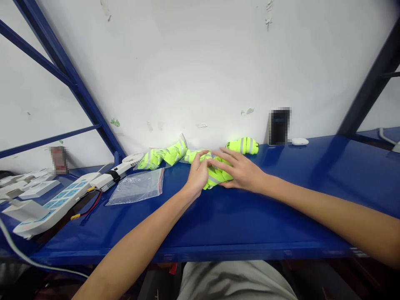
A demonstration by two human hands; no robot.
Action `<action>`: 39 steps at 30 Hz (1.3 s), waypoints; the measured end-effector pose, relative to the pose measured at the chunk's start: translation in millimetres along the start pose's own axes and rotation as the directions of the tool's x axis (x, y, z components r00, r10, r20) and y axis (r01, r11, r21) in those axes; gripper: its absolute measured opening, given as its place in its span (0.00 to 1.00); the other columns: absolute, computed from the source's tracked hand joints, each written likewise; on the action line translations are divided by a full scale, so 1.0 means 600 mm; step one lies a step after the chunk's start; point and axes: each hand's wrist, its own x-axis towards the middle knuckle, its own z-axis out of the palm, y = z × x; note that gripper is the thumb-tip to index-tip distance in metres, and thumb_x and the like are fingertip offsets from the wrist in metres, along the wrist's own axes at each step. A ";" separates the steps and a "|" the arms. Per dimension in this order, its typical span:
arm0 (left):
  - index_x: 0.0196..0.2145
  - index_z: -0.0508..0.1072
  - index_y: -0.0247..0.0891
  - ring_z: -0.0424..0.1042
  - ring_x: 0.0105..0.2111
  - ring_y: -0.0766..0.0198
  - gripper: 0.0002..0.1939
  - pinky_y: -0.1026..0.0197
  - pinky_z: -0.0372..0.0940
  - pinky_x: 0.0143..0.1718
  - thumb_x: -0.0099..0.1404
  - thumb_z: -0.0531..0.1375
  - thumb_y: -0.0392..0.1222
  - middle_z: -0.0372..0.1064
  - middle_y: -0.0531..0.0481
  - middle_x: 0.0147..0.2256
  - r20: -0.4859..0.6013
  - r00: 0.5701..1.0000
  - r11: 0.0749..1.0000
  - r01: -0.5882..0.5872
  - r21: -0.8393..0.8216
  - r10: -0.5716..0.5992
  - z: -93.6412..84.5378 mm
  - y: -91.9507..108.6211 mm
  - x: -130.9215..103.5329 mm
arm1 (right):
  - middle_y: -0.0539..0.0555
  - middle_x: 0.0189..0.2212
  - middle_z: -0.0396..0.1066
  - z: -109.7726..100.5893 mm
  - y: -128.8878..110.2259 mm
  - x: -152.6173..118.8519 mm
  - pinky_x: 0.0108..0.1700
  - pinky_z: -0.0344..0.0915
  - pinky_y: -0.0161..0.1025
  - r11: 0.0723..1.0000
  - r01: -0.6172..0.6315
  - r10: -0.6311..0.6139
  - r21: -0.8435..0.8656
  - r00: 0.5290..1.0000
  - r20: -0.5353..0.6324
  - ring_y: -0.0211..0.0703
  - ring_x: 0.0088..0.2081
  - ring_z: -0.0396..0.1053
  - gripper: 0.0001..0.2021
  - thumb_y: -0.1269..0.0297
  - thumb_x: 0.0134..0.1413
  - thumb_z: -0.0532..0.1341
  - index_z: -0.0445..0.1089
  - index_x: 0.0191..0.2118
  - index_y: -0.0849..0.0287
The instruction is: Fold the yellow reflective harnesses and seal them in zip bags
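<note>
Between my hands, on the blue shelf point(243, 225), is a crumpled neon yellow bundle with grey reflective stripes point(215, 177). My left hand point(198, 174) grips its left side, fingers bent. Over its top and right side lies my right hand point(239, 168), with the fingers spread and touching it. A rolled yellow bundle point(243, 146) sits just behind my right hand. Further left are yellow bundles in clear bags point(164, 156), near the wall. An empty-looking clear zip bag with a red edge point(137, 186) lies flat to the left of my left hand.
On the left are a white power strip point(59, 204), a small white fan point(133, 159) and a red-black cable with yellow connectors point(92, 204). A dark phone-like object point(279, 127) leans on the wall beside a white case point(300, 141). Blue posts frame both sides.
</note>
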 end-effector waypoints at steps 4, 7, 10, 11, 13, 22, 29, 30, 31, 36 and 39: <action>0.55 0.65 0.40 0.72 0.41 0.61 0.23 0.62 0.68 0.40 0.61 0.52 0.35 0.72 0.47 0.42 -0.034 0.998 0.998 0.060 0.027 -0.059 -0.001 -0.004 0.003 | 0.66 0.65 0.53 0.002 -0.003 0.002 0.61 0.60 0.59 1.000 -0.025 0.026 -0.019 0.994 0.101 0.65 0.64 0.54 0.51 0.64 0.47 0.70 0.40 0.71 0.57; 0.56 0.65 0.42 0.71 0.41 0.62 0.26 0.62 0.67 0.39 0.59 0.52 0.33 0.71 0.48 0.42 -0.040 0.999 0.996 0.031 0.089 -0.028 -0.003 -0.005 0.001 | 0.67 0.62 0.57 0.001 -0.006 0.002 0.55 0.65 0.57 0.995 -0.071 0.079 -0.069 0.988 0.133 0.64 0.57 0.61 0.53 0.66 0.45 0.70 0.39 0.71 0.58; 0.55 0.66 0.43 0.70 0.39 0.63 0.26 0.64 0.66 0.37 0.58 0.52 0.33 0.70 0.50 0.40 -0.015 0.999 0.997 0.043 0.071 -0.042 -0.004 0.001 -0.002 | 0.65 0.55 0.63 -0.001 -0.006 0.000 0.47 0.68 0.53 0.994 -0.051 0.066 -0.096 0.984 0.165 0.58 0.46 0.64 0.50 0.65 0.47 0.69 0.41 0.71 0.56; 0.54 0.66 0.43 0.70 0.38 0.63 0.25 0.64 0.65 0.36 0.58 0.52 0.34 0.70 0.51 0.38 -0.001 0.998 0.997 0.066 0.045 -0.066 -0.004 0.004 -0.002 | 0.64 0.53 0.64 -0.001 -0.005 -0.002 0.45 0.68 0.51 0.994 -0.035 0.052 -0.104 0.985 0.163 0.56 0.44 0.63 0.49 0.65 0.48 0.69 0.42 0.71 0.56; 0.52 0.68 0.42 0.70 0.34 0.64 0.24 0.64 0.64 0.34 0.58 0.52 0.35 0.69 0.52 0.34 0.029 0.992 0.992 0.122 -0.020 -0.121 -0.007 0.011 -0.002 | 0.63 0.52 0.64 0.001 0.000 -0.005 0.44 0.67 0.49 0.991 -0.001 0.019 -0.132 0.990 0.138 0.54 0.42 0.62 0.47 0.63 0.49 0.69 0.44 0.71 0.54; 0.43 0.72 0.37 0.73 0.36 0.60 0.23 0.61 0.67 0.38 0.46 0.54 0.34 0.74 0.48 0.36 0.379 0.905 0.949 0.270 -0.166 -0.191 -0.034 0.029 0.005 | 0.62 0.47 0.65 0.011 0.006 -0.013 0.44 0.63 0.47 0.973 0.091 -0.085 -0.214 0.996 0.040 0.52 0.40 0.61 0.37 0.65 0.58 0.61 0.49 0.70 0.50; 0.39 0.72 0.38 0.70 0.46 0.48 0.20 0.50 0.63 0.48 0.64 0.50 0.55 0.73 0.40 0.43 0.218 0.961 0.431 -0.273 0.860 0.172 -0.174 0.083 0.022 | 0.61 0.45 0.66 0.012 0.005 -0.020 0.42 0.66 0.47 0.980 -0.198 0.195 0.025 0.976 0.092 0.53 0.41 0.65 0.40 0.66 0.48 0.68 0.56 0.67 0.54; 0.36 0.72 0.37 0.71 0.43 0.46 0.22 0.49 0.64 0.45 0.65 0.48 0.58 0.73 0.39 0.38 0.138 0.981 0.266 -0.171 0.949 0.139 -0.204 0.082 0.025 | 0.61 0.44 0.67 0.014 0.004 -0.020 0.42 0.66 0.48 0.969 -0.238 0.231 0.064 0.967 0.105 0.53 0.41 0.66 0.39 0.65 0.47 0.68 0.58 0.67 0.55; 0.33 0.71 0.38 0.72 0.40 0.45 0.25 0.49 0.64 0.42 0.65 0.47 0.61 0.73 0.39 0.35 0.074 0.996 0.141 -0.080 0.987 0.052 -0.233 0.077 0.027 | 0.60 0.44 0.68 0.014 0.002 -0.018 0.43 0.67 0.48 0.955 -0.275 0.263 0.109 0.958 0.113 0.53 0.41 0.67 0.39 0.64 0.47 0.68 0.59 0.66 0.55; 0.25 0.67 0.38 0.72 0.33 0.52 0.21 0.55 0.62 0.38 0.65 0.48 0.54 0.73 0.42 0.32 0.225 0.910 0.159 -0.179 0.971 -0.347 -0.303 0.029 0.029 | 0.59 0.56 0.68 0.002 -0.015 0.002 0.54 0.67 0.51 0.778 -0.452 0.471 0.436 0.879 0.070 0.58 0.53 0.68 0.38 0.54 0.47 0.68 0.61 0.64 0.57; 0.25 0.66 0.39 0.69 0.30 0.58 0.18 0.59 0.62 0.37 0.67 0.46 0.50 0.71 0.48 0.28 0.455 0.847 0.464 -0.298 0.834 -0.273 -0.257 0.026 0.027 | 0.60 0.59 0.68 -0.017 -0.021 0.013 0.59 0.63 0.55 0.684 -0.503 0.567 0.529 0.822 0.048 0.62 0.58 0.66 0.40 0.48 0.46 0.69 0.63 0.63 0.59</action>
